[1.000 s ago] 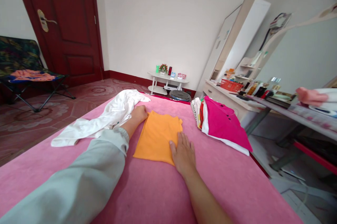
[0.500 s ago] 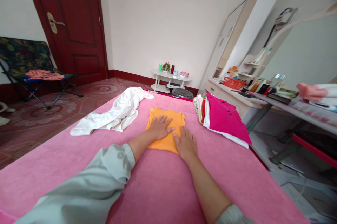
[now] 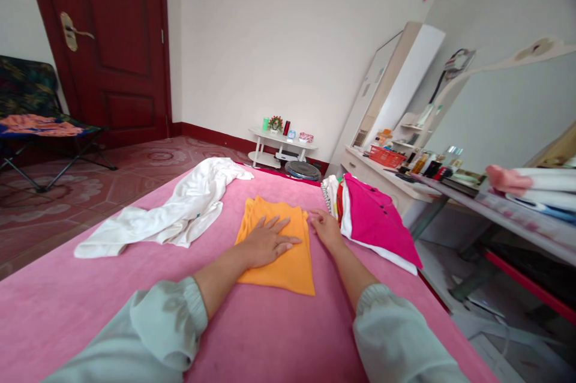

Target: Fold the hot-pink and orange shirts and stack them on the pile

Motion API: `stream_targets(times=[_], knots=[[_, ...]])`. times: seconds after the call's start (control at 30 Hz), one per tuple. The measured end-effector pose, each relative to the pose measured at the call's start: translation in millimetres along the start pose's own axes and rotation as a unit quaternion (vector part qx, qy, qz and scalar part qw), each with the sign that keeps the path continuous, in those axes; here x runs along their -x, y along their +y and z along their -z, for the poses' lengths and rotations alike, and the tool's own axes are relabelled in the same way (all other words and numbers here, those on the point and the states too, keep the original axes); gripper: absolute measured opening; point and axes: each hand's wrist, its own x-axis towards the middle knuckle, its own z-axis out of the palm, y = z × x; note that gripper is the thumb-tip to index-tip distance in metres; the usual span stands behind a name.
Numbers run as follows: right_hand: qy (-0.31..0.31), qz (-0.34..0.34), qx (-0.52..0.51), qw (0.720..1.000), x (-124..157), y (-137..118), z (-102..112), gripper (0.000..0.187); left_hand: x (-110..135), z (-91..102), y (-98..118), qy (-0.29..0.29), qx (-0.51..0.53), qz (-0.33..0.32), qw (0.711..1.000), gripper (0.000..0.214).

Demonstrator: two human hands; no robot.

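Observation:
A folded orange garment (image 3: pixel 288 272) lies on the pink bedspread (image 3: pixel 270 335) in front of me. My left hand (image 3: pixel 265 242) rests flat on top of it, fingers spread. At the garment's far right corner is my right hand (image 3: pixel 326 228), its fingers bent and closed together on the edge. The fingertips partly hide the bit of cloth there. To the left, a white garment (image 3: pixel 180 203) is spread loosely in a crumpled strip. On the right stands a stack of folded clothes with a magenta shirt (image 3: pixel 375 215) on top.
Right of the bed are a dressing table (image 3: pixel 405 182) with bottles and a red basket (image 3: pixel 387 156), and a grey-edged table (image 3: pixel 495 209). A low white stand (image 3: pixel 283 140) is beyond the bed's far edge. A folding chair (image 3: pixel 36 125) holding clothes is at left.
My right hand has lifted off the garment's right side and moved to its far right corner, fingers now bent. My left hand stays flat on it. The view has shifted slightly.

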Motion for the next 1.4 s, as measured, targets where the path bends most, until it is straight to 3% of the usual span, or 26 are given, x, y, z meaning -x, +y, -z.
stream_targets(times=[0.23,0.57,0.67,0.77,0.93,1.0,1.07,1.13,1.27,1.4], knots=[[-0.016,0.014,0.057,0.998,-36.6,0.0,-13.4,0.013,-0.8,-0.3,-2.5,0.004,0.035,-0.001,0.999,0.043],[-0.008,-0.020,0.096,0.995,-47.6,-6.5,-27.1,0.015,-0.3,-3.6,-5.3,0.020,0.039,-0.007,0.999,0.042],[0.047,-0.018,0.103,0.993,-33.8,-26.6,-24.8,0.032,0.6,-4.2,-6.9,0.042,0.050,0.012,0.998,0.052],[0.091,0.045,0.069,0.992,-2.5,-53.4,-29.2,0.046,-1.7,-5.9,-13.4,0.098,0.091,0.041,0.990,0.070],[-0.095,0.104,0.096,0.985,62.9,-83.2,-41.8,0.053,-8.4,-11.0,-30.6,0.209,0.105,0.175,0.956,0.063],[-0.125,0.110,0.143,0.976,78.9,-87.3,-42.6,0.056,-6.2,-9.1,-36.4,0.231,0.077,0.212,0.947,0.060],[-0.117,0.108,0.171,0.972,86.3,-88.8,-41.1,0.056,0.1,-2.1,-41.4,0.241,0.043,0.244,0.938,0.060],[-0.109,0.104,0.182,0.972,87.4,-88.9,-38.9,0.055,8.7,9.7,-45.9,0.232,0.016,0.292,0.928,0.061],[-0.098,0.112,0.163,0.975,83.5,-85.7,-36.0,0.052,24.2,39.2,-52.4,0.155,0.012,0.388,0.908,0.044],[-0.079,0.122,0.118,0.982,81.5,-80.4,-35.4,0.047,33.2,61.4,-50.8,0.026,0.081,0.363,0.928,0.036]])
